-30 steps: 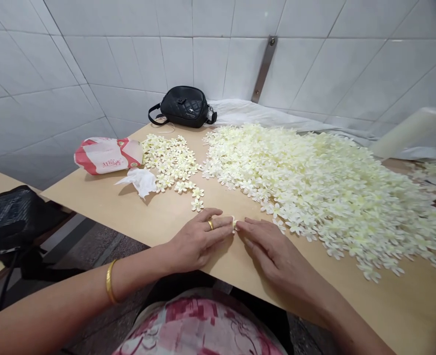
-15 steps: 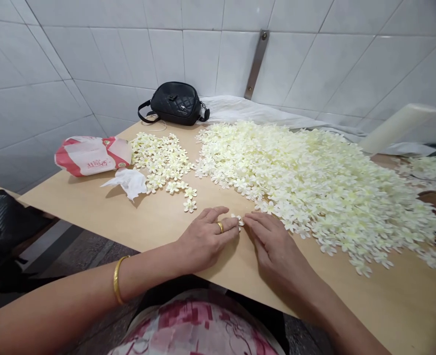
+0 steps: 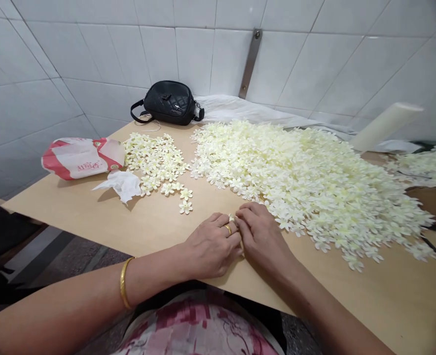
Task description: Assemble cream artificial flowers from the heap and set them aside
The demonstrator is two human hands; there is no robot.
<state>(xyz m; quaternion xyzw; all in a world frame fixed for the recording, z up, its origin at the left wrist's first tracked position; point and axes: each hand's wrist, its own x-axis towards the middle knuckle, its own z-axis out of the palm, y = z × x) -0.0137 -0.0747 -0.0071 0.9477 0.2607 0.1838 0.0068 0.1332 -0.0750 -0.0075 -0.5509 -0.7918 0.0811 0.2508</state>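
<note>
My left hand [image 3: 212, 246], with a gold ring and bangle, and my right hand [image 3: 262, 234] meet at the table's near edge. Their fingertips pinch a small cream fabric flower [image 3: 232, 217], most of it hidden by my fingers. A large heap of cream flowers [image 3: 303, 187] lies just beyond my right hand. A smaller heap of flowers [image 3: 155, 162] lies to the left, and a single flower [image 3: 185, 207] sits at its near end. Both lie on a light wooden table [image 3: 92, 212].
A black quilted bag [image 3: 168, 102] and a white cloth [image 3: 240, 109] lie against the tiled wall [image 3: 314, 59]. A red-and-white plastic bag [image 3: 81, 158] and crumpled tissue [image 3: 120, 185] lie at the left. A cream tube [image 3: 386, 126] sits far right.
My hands have closed in, with the fingers now curled together over the flower and more of it covered. My view has shifted slightly, so the table contents appear further left.
</note>
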